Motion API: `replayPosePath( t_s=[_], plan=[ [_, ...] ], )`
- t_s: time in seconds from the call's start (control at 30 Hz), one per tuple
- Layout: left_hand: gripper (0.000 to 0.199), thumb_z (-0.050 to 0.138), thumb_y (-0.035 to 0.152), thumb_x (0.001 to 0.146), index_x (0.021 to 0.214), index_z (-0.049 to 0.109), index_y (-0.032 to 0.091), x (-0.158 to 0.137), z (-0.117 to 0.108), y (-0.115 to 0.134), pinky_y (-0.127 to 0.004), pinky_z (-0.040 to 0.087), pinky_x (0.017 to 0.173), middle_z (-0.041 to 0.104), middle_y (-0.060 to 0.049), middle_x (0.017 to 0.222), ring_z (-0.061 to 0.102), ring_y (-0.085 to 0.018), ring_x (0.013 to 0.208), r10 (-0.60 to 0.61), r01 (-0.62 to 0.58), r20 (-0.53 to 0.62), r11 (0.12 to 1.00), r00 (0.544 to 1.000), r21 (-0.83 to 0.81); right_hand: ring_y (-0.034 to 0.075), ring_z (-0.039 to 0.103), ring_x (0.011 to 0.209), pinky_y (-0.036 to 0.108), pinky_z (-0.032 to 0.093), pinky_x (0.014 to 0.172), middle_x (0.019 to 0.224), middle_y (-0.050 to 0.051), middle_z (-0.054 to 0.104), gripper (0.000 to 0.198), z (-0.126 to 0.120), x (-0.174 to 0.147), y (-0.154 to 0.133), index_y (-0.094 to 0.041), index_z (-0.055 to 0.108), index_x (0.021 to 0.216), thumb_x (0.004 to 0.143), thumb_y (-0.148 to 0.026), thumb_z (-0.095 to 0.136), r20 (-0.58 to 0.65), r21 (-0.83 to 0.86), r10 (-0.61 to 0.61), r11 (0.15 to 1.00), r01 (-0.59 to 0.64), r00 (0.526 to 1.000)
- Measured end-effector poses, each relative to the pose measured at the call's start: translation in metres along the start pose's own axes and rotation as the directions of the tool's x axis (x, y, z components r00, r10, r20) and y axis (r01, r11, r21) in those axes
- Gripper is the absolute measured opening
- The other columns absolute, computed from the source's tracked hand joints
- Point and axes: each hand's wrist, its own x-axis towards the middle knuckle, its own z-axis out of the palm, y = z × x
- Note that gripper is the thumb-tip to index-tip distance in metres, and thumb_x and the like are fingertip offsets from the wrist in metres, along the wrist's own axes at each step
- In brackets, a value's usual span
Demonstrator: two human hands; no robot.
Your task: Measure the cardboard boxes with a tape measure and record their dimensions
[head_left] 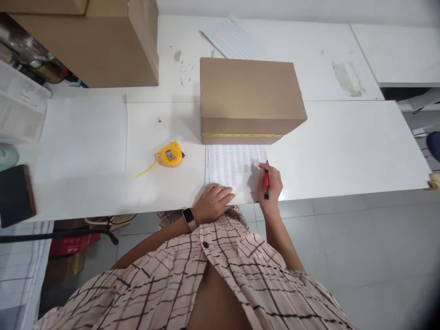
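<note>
A red and black pen [266,183] is held in my right hand [272,183], over the right side of a paper sheet [237,160] covered in rows of small writing. My left hand [213,201] lies flat on the sheet's lower left edge, fingers stretched out, a watch on its wrist. Just beyond the sheet stands a closed cardboard box [252,91], with a yellow strip of measuring tape [242,135] along its near side. The box covers the upper part of the sheet. To the left lies a yellow tape measure [170,154] with a short end pulled out.
A larger cardboard box [113,50] stands at the back left. Blank white paper [85,133] and a dark phone [16,195] lie on the left of the white table [343,146]. Another written sheet [237,39] lies behind the middle box. Tiled floor shows at the right.
</note>
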Motion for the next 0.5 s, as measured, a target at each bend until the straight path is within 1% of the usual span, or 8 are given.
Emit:
replayPosePath(
  t_s=[0.03,0.1,0.17,0.23,0.3,0.37,0.43,0.5],
  plan=[
    [0.031,0.054,0.034,0.100,0.124,0.063,0.016,0.001,-0.005,-0.001,-0.046,0.046,0.105,0.068,-0.011,0.129,0.061,-0.025,0.116,-0.026,0.024,-0.041,0.999,0.999,-0.038,0.026,0.057,0.105,0.042,0.046,0.090,0.112,0.010,0.066,0.026,-0.002,0.006,0.004,-0.024,0.063,0.116,0.097,-0.024,0.046,0.063,-0.094,-0.072,0.993,0.077,0.995],
    [0.030,0.055,0.035,0.099,0.123,0.064,0.019,0.003,-0.020,-0.008,-0.049,0.046,0.105,0.069,-0.010,0.127,0.060,-0.025,0.118,-0.123,0.113,-0.156,0.991,0.980,-0.069,0.030,0.052,0.113,0.046,0.044,0.093,0.121,0.013,0.064,0.036,-0.002,0.013,0.009,-0.024,0.063,0.124,0.092,-0.016,0.048,0.192,-0.252,-0.142,0.949,0.188,0.971],
    [0.030,0.056,0.033,0.098,0.125,0.063,0.022,0.004,-0.041,-0.022,-0.054,0.043,0.108,0.066,-0.009,0.131,0.057,-0.027,0.122,-0.259,0.264,-0.276,0.964,0.926,-0.020,0.032,0.049,0.117,0.048,0.044,0.094,0.132,0.015,0.060,0.045,0.002,0.015,0.011,-0.024,0.061,0.131,0.090,-0.012,0.047,0.260,-0.357,-0.153,0.902,0.242,0.953],
    [0.035,0.060,0.033,0.095,0.129,0.061,0.023,0.001,-0.060,-0.042,-0.058,0.038,0.110,0.060,-0.011,0.138,0.052,-0.031,0.129,-0.384,0.431,-0.365,0.901,0.848,0.054,0.032,0.048,0.120,0.047,0.044,0.094,0.137,0.013,0.058,0.050,0.007,0.014,0.011,-0.025,0.059,0.135,0.090,-0.009,0.043,0.256,-0.401,-0.165,0.878,0.260,0.952],
    [0.047,0.066,0.035,0.090,0.134,0.057,0.020,-0.004,-0.074,-0.064,-0.060,0.035,0.112,0.051,-0.016,0.147,0.043,-0.037,0.137,-0.502,0.578,-0.381,0.808,0.776,0.111,0.030,0.049,0.119,0.046,0.044,0.094,0.136,0.012,0.060,0.056,0.010,0.012,0.012,-0.025,0.057,0.138,0.089,-0.004,0.039,0.226,-0.404,-0.183,0.876,0.263,0.957],
    [0.060,0.071,0.034,0.085,0.139,0.052,0.016,-0.010,-0.079,-0.087,-0.061,0.035,0.111,0.046,-0.021,0.150,0.039,-0.042,0.138,-0.594,0.669,-0.350,0.728,0.724,0.147,0.029,0.051,0.118,0.045,0.045,0.093,0.134,0.011,0.062,0.060,0.012,0.010,0.013,-0.023,0.057,0.139,0.086,-0.002,0.038,0.204,-0.389,-0.201,0.881,0.268,0.958],
    [0.065,0.070,0.032,0.083,0.141,0.048,0.013,-0.015,-0.078,-0.107,-0.060,0.039,0.108,0.050,-0.023,0.143,0.045,-0.041,0.132,-0.637,0.694,-0.302,0.705,0.709,0.143,0.029,0.052,0.116,0.046,0.046,0.092,0.133,0.012,0.064,0.058,0.013,0.010,0.017,-0.021,0.058,0.138,0.086,-0.002,0.038,0.189,-0.362,-0.221,0.890,0.277,0.957],
    [0.061,0.068,0.031,0.084,0.139,0.049,0.013,-0.017,-0.078,-0.120,-0.056,0.043,0.103,0.060,-0.020,0.129,0.054,-0.037,0.121,-0.639,0.685,-0.288,0.722,0.713,0.094,0.029,0.054,0.114,0.048,0.048,0.092,0.130,0.013,0.065,0.053,0.014,0.011,0.019,-0.020,0.059,0.135,0.089,-0.005,0.039,0.152,-0.317,-0.241,0.907,0.278,0.959]
  ],
)
